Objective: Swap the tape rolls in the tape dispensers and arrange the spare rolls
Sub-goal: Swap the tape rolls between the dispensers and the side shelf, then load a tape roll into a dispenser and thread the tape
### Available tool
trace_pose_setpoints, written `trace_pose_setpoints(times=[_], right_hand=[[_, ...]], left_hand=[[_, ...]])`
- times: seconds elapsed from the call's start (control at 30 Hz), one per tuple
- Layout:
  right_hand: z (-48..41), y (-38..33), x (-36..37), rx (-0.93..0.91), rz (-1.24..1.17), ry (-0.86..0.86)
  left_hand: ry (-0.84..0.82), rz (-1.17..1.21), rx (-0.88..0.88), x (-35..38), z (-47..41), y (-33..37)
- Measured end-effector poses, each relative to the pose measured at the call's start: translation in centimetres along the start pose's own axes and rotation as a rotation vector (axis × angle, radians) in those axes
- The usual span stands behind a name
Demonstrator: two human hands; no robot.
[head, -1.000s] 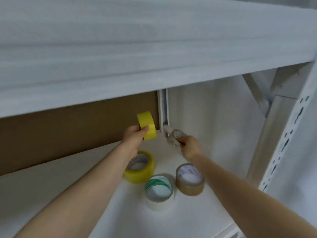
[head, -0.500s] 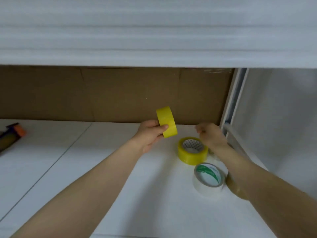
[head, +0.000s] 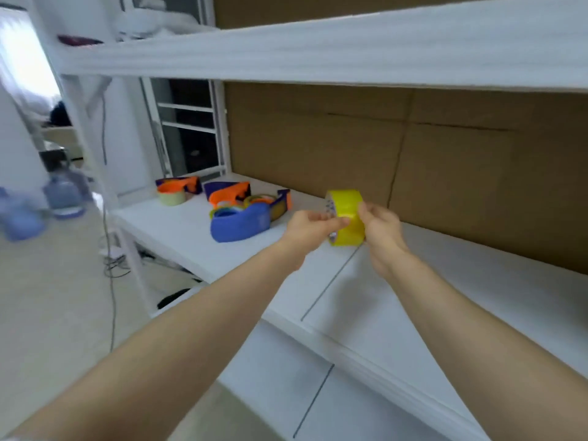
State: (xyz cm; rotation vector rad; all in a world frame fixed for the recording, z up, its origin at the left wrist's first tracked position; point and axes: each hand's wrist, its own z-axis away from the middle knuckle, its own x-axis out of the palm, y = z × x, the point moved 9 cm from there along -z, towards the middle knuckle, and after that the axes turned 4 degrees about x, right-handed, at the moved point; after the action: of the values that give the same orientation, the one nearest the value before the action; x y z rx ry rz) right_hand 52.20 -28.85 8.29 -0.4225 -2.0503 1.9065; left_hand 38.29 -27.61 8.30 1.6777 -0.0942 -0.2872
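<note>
Both my hands hold a yellow tape roll (head: pixel 346 214) above the white shelf (head: pixel 397 300). My left hand (head: pixel 313 230) pinches its left side and my right hand (head: pixel 380 229) grips its right side. To the left on the shelf lie three tape dispensers: a blue one (head: pixel 241 222) nearest, an orange and purple one (head: pixel 227 192) behind it, and another orange and purple one (head: pixel 179 186) at the far left with a pale roll (head: pixel 171 196). A further roll (head: pixel 280 206) sits in the blue dispenser's front.
A brown cardboard panel (head: pixel 413 160) backs the shelf. An upper white shelf (head: pixel 318 55) hangs overhead. White uprights (head: pixel 105 173) stand at the left. Blue water bottles (head: pixel 62 194) and cables (head: pixel 111 259) are on the floor to the left.
The view has swung left, so the spare rolls at the right are out of sight and the dispensers show. My right hand has joined my left hand on the yellow roll.
</note>
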Motion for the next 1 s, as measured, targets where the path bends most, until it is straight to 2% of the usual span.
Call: trace_pose_setpoints(times=[0.23, 0.4, 0.53, 0.63, 0.8, 1.0], right_hand=[[-1.9, 0.0, 15.4, -0.014, -0.076, -0.048], [-5.4, 1.2, 22.0, -0.021, -0.022, -0.016], [-9.9, 2.0, 27.3, -0.032, -0.057, 0.003], [-13.7, 2.5, 30.1, -0.001, -0.105, 0.032], [-18.9, 3.6, 33.1, 0.084, -0.107, 0.074], [-21.5, 3.8, 33.2, 0.113, -0.098, 0.150]], left_hand=[[0.300, -0.099, -0.155, -19.6, -1.3, -5.3], [0.365, -0.118, -0.213, -26.2, -3.6, -8.6], [0.396, -0.224, -0.180, -31.4, -9.2, -10.6], [0.306, -0.403, -0.144, -33.3, -14.7, -11.2], [0.053, -0.965, 0.056, -33.0, -22.2, -11.5], [-0.378, -1.374, 0.266, -29.0, -27.2, -13.4]])
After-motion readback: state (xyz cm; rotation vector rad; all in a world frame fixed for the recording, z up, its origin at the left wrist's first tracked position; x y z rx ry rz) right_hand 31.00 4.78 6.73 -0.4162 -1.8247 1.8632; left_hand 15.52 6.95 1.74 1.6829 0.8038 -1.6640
